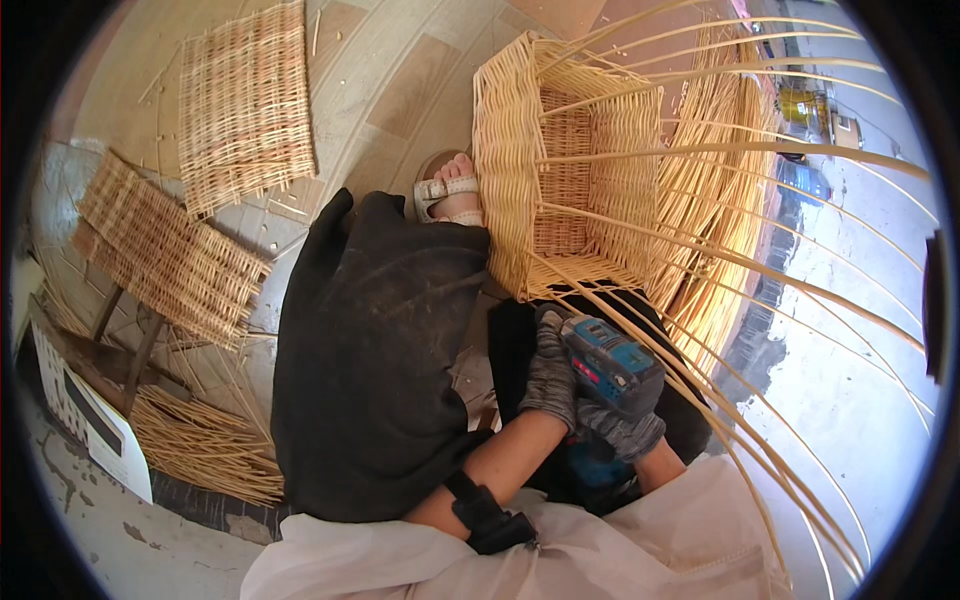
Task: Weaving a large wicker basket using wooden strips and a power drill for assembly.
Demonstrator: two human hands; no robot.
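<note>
A blue and black cordless drill (622,372) lies over my lap, just below the woven basket. Beside it, my left hand (548,372), in a grey glove, presses along the drill's left side with its fingers bent against it. My right hand (622,430), gloved alike, wraps around the drill from below; part of the tool is hidden under it. The box-shaped wicker basket (503,165) stands tilted in front of my knees, its hollow facing up and right. Long uncut willow rods (720,152) stick out from its edge to the right and pass close by the drill.
Two woven panels (245,110) (165,245) lie at the left. Bundles of loose rods rest right of the basket (715,270) and at the lower left (205,445). A wooden stool-like piece (130,365) stands near the left panel. A blue container (803,182) sits far right.
</note>
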